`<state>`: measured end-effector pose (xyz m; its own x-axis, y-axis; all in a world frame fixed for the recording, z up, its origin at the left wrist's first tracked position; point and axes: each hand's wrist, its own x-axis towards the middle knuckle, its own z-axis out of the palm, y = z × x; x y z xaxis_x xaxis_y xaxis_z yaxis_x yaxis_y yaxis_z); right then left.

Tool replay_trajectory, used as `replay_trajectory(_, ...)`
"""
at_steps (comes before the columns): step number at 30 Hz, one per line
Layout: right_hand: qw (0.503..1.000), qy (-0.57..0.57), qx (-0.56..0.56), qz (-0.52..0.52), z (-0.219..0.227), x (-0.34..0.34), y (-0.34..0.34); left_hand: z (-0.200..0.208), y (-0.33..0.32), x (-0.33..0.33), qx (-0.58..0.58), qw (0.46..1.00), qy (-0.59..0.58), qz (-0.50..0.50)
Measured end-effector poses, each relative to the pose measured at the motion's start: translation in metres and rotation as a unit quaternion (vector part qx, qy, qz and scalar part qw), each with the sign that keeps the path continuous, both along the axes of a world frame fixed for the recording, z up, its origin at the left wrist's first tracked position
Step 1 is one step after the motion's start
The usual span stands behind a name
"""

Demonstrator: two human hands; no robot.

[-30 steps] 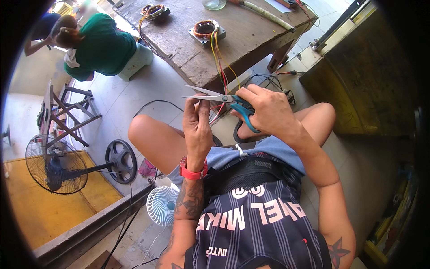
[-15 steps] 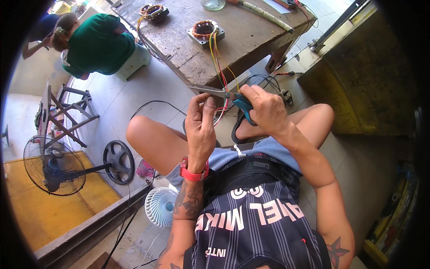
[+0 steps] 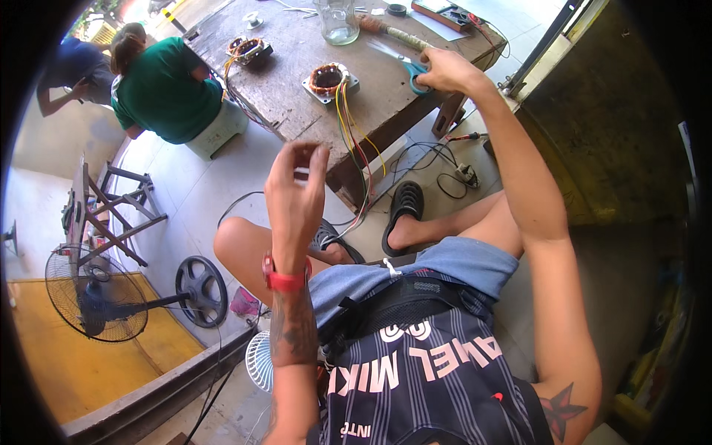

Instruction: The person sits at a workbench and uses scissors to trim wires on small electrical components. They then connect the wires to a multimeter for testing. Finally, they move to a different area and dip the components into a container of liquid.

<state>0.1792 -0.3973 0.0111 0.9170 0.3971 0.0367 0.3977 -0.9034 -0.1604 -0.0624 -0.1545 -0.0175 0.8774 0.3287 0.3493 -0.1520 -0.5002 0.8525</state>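
Note:
My right hand grips blue-handled scissors at the right side of the wooden table, their blades pointing to the far left over its top. Just off the table's near corner is my left hand, raised, with fingers curled toward the thumb. Whatever its fingertips hold, if anything, is too small to make out. A motor stator with copper windings sits beyond my left hand. Its yellow, red and dark lead wires hang over the table edge toward the floor. Farther left stands a second stator.
On the wooden table stand a glass jar, a wrapped stick and a meter. Cables lie on the floor below. A person in green sits at left, near a pedestal fan.
My right hand has carried the scissors from in front of my lap up and right to the table. My left hand has shifted slightly left, away from the wires.

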Motion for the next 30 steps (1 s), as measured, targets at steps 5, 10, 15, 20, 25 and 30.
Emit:
replay_trajectory(5, 0.972, 0.020, 0.227, 0.057, -0.011, -0.054, 0.035, 0.010, -0.003, 0.065, 0.096, 0.988, 0.115, 0.033)
replay_trajectory(10, 0.960, 0.085, 0.234, 0.125, -0.035, -0.098, 0.057, 0.004, 0.002, 0.083, 0.101, 0.988, 0.113, -0.003)
replay_trajectory(15, 0.910, 0.176, 0.362, 0.104, -0.047, -0.092, 0.055, 0.000, 0.005, 0.085, 0.057, 0.986, 0.158, -0.008)
replay_trajectory(20, 0.927, 0.132, 0.334, 0.103, -0.049, -0.095, 0.056, 0.000, -0.004, 0.089, 0.094, 0.985, 0.145, -0.010)
replay_trajectory(25, 0.902, 0.173, 0.390, 0.061, -0.043, -0.102, 0.056, 0.004, 0.000, 0.086, 0.107, 0.988, 0.109, -0.016)
replay_trajectory(30, 0.870, 0.176, 0.450, 0.094, -0.043, -0.116, 0.073, 0.001, 0.007, 0.094, 0.113, 0.984, 0.138, 0.019)
